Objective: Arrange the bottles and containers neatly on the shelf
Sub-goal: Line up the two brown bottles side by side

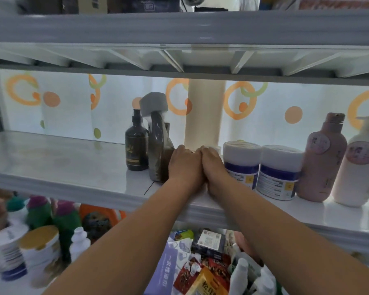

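Both my hands rest palm down, side by side and touching, on the middle shelf (pixel 73 160). My left hand (pixel 184 165) lies against a tall dark bottle with a grey cap (pixel 157 143). My right hand (pixel 214 167) sits beside a white tub with a blue label (pixel 241 160). A small white object (pixel 217 149) peeks past the right fingertips; what the fingers cover is hidden. Left of the grey-capped bottle stands a dark pump bottle (pixel 136 150). To the right stand a second white tub (pixel 279 171), a pink bottle (pixel 322 158) and a white pump bottle (pixel 358 165).
A cream pillar (pixel 205 113) rises behind my hands, before a curtain with orange circles. The shelf above (pixel 179 28) hangs low overhead. Below are green bottles (pixel 38 211), an orange bottle (pixel 100 216), a gold-lidded tub (pixel 41 250) and a heap of packets (pixel 200 262).
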